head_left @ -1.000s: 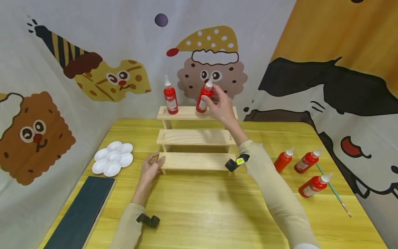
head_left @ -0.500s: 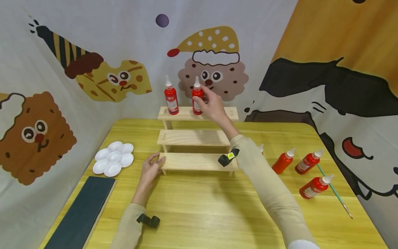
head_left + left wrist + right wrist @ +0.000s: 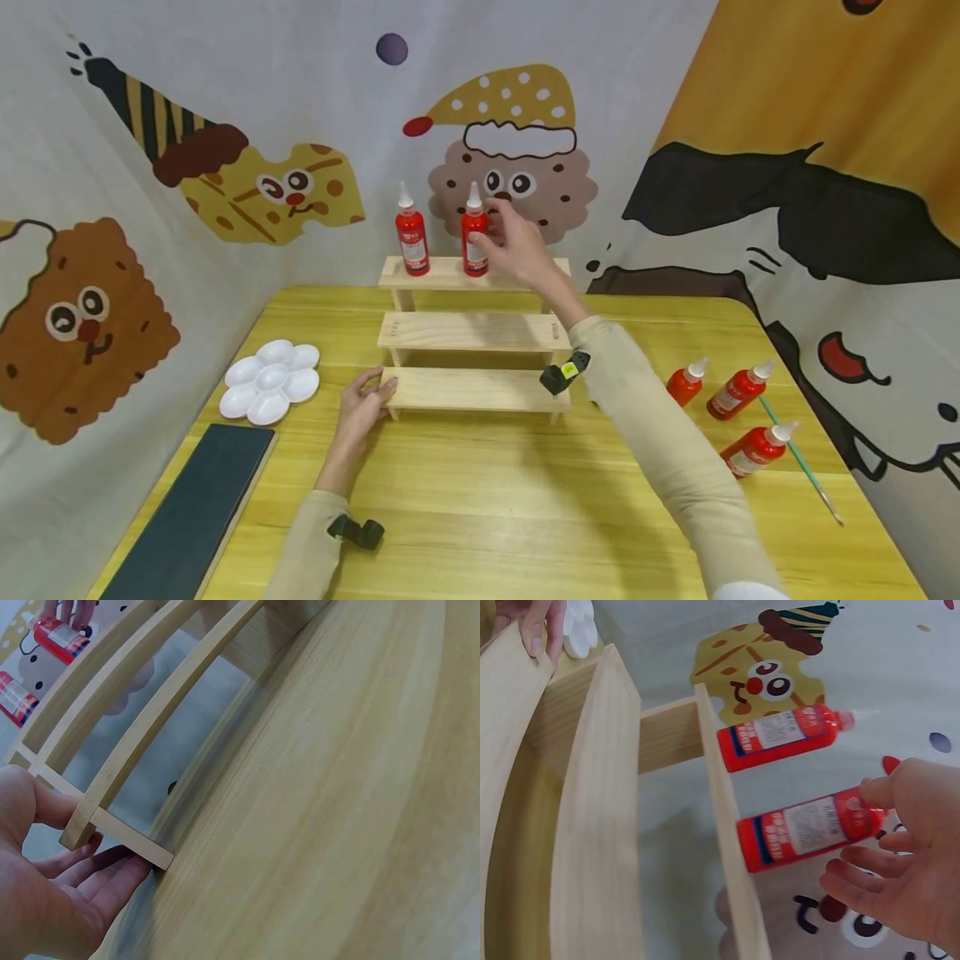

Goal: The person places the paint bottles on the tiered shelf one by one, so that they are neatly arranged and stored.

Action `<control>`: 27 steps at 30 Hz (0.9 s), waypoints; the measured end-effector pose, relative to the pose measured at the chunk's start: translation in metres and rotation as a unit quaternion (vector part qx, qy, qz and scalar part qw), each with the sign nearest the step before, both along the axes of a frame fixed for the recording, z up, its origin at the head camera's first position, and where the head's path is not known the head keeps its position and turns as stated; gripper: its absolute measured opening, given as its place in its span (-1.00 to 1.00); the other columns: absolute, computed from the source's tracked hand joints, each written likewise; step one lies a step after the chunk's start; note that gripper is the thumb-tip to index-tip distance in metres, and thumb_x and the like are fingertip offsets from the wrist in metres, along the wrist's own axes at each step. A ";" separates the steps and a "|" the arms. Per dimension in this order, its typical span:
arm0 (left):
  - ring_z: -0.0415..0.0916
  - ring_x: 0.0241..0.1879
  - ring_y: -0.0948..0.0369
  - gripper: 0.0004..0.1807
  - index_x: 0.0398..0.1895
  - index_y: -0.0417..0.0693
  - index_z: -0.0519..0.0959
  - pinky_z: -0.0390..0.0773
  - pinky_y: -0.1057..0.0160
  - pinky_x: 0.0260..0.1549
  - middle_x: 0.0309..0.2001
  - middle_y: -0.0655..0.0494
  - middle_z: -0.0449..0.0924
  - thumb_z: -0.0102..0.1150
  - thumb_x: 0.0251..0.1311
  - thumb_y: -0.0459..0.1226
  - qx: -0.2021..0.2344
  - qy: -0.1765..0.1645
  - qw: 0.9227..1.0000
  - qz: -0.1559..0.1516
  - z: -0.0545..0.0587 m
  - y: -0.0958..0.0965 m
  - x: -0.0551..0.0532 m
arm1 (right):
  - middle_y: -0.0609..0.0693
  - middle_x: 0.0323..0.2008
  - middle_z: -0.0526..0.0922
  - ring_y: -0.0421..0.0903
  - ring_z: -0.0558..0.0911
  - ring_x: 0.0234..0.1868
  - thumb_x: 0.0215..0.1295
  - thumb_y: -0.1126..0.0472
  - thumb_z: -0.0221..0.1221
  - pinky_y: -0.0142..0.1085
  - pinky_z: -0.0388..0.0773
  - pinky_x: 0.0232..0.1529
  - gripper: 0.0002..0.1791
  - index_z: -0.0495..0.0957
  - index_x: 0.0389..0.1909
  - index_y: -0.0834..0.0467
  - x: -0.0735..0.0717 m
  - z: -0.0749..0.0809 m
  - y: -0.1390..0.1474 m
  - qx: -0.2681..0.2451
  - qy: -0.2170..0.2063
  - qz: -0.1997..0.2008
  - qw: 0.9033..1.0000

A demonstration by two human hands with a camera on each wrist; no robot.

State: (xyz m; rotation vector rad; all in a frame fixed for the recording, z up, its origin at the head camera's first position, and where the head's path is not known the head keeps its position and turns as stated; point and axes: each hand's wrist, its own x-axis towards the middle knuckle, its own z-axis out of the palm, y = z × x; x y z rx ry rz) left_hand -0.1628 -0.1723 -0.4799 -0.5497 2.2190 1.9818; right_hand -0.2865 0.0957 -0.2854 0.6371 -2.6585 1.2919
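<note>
Left grip (image 3: 362,408) pinches the stepped wooden rack (image 3: 480,331) while right grip (image 3: 517,243), parted and empty, should clear the red squeeze bottle (image 3: 802,829) atop it levelly.

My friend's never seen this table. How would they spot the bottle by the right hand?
Look for the three-step wooden stand on the table. Its top step holds the red bottle and a look-alike neighbour, both upright. Theirs is about midway along, with the right hand close by; the neighbour stands near the left end, with no hand by it.
</note>
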 end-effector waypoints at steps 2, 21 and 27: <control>0.65 -0.08 0.18 -0.38 0.48 -0.14 0.31 0.71 0.24 -0.07 0.37 -0.34 0.42 0.18 0.42 -0.18 -0.003 -0.001 1.000 -0.002 -0.001 0.000 0.000 | 0.20 0.28 0.56 0.10 0.59 0.25 0.49 0.14 0.16 -0.05 0.56 0.27 -0.35 0.19 0.49 0.18 0.004 0.004 0.006 0.005 0.009 -0.002 1.000; 0.65 -0.06 0.20 -0.38 0.48 -0.13 0.31 0.70 0.23 -0.03 0.38 -0.33 0.41 0.18 0.42 -0.17 -0.001 -0.001 1.000 -0.007 0.002 0.000 0.000 | 0.21 0.40 0.43 0.12 0.40 0.42 0.46 0.13 0.20 0.03 0.36 0.45 -0.36 0.25 0.46 0.20 0.061 0.030 0.074 0.014 0.050 -0.030 0.998; 0.65 -0.07 0.21 -0.37 0.48 -0.14 0.31 0.71 0.30 -0.10 0.38 -0.34 0.41 0.19 0.41 -0.18 0.002 0.000 1.000 -0.006 0.001 0.000 0.000 | 0.17 0.41 0.43 0.13 0.40 0.43 0.45 0.13 0.21 0.05 0.38 0.43 -0.36 0.27 0.46 0.18 0.086 0.027 0.092 0.028 0.074 -0.054 0.995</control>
